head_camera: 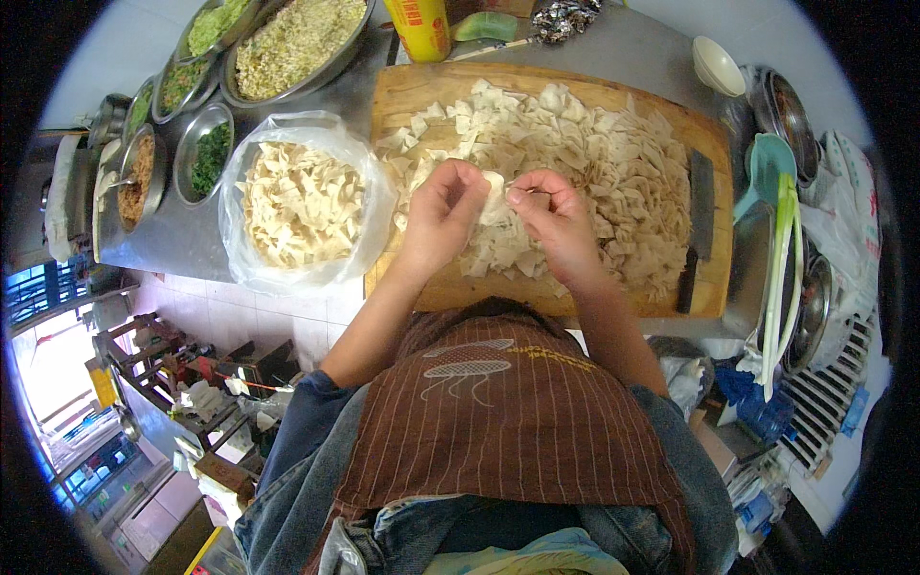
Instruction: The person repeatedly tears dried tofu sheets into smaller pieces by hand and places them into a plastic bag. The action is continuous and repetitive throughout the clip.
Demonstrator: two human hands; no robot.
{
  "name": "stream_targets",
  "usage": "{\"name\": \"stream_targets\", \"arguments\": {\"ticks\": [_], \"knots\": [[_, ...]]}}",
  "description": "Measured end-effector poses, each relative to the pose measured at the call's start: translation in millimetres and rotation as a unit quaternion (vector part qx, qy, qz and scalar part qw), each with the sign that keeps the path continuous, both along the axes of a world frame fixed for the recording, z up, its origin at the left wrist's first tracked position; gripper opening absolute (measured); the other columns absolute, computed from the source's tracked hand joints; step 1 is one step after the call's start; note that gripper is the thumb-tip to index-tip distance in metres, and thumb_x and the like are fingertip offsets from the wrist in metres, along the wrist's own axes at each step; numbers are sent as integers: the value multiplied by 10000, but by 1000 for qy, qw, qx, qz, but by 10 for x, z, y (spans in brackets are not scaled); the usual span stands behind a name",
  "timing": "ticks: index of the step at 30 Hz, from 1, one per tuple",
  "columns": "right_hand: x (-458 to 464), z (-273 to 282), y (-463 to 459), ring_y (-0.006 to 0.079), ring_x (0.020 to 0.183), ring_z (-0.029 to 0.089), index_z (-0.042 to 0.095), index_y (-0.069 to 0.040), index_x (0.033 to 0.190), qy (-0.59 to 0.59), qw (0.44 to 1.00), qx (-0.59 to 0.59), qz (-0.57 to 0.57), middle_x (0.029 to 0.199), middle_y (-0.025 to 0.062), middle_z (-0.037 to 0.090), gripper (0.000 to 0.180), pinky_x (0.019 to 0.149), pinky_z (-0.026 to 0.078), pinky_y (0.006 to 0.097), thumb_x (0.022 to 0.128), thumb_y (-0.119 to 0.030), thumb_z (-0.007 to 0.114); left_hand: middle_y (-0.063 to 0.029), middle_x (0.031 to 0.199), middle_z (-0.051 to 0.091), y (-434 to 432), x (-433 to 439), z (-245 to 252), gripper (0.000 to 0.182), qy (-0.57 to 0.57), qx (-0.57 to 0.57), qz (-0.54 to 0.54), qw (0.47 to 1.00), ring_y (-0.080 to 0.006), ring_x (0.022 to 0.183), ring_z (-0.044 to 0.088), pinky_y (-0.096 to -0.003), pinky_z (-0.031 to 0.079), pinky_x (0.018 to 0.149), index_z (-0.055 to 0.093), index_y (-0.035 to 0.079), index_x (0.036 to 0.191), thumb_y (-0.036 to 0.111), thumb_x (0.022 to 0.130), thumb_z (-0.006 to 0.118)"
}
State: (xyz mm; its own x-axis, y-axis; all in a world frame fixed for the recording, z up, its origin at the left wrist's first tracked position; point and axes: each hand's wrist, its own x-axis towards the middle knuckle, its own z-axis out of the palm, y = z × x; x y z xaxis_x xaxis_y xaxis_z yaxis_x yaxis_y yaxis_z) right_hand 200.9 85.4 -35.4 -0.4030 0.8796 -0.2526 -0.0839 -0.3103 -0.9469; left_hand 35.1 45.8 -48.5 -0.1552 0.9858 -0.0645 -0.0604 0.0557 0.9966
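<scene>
Between the thumb and fingers of my left hand [447, 212] is a pale, thin flat dough piece [494, 185]. My right hand [559, 224] pinches at the right edge of that piece, its fingertips partly covering it. Both hands are over a wooden cutting board [438, 293] heaped with cut dough pieces [632, 194]. Just left of the board stands a container lined with a clear plastic bag [241, 248], filled with more cut dough pieces [302, 205].
A cleaver [701, 208] lies along the board's right end. Metal bowls of chopped greens [213, 152], brown filling [135, 187] and a pale chopped mix [302, 47] stand at left. Right are scallions [780, 287], a teal ladle [773, 162] and a white bowl [717, 66]. A yellow canister [420, 29] stands behind.
</scene>
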Motion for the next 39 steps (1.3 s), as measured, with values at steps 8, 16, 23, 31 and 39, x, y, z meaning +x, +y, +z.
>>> {"name": "stream_targets", "arguments": {"ticks": [8,16,23,31,39], "knots": [[-105,-44,-60,8,528,349,542,-89,928,41,999,34,-11,669,-76,471,80,456,255,174,898,-108,613,-152,705,586,-26,76,184,136,292,70,47,953,-295,629,608,-366,473,554,481,28,939,65,861,587],[-13,66,-28,4,490,330,627,-46,907,31,999,-35,-14,663,-66,513,82,427,221,187,841,-75,666,-115,738,585,1,-17,209,172,401,157,19,903,-221,609,597,-318,478,547,519,24,893,11,781,650],[-55,70,-37,4,487,326,663,-6,893,41,996,-56,-61,642,-55,536,94,429,210,181,823,-66,679,-115,766,586,-112,58,385,174,299,163,6,940,-250,654,606,-331,487,547,601,2,877,3,728,692],[-2,90,-22,-3,494,345,655,-6,925,64,993,-94,-13,640,-60,528,123,433,222,173,830,-80,679,-105,822,637,-76,57,337,151,210,110,2,972,-184,736,642,-283,534,626,642,-9,851,2,728,728],[-44,117,-43,-4,506,362,648,-16,926,34,997,-58,-44,687,-49,562,136,444,248,162,823,-89,697,-105,935,654,-111,-13,331,146,132,93,-28,987,-163,829,636,-260,533,736,685,-10,924,-25,779,690]]}}
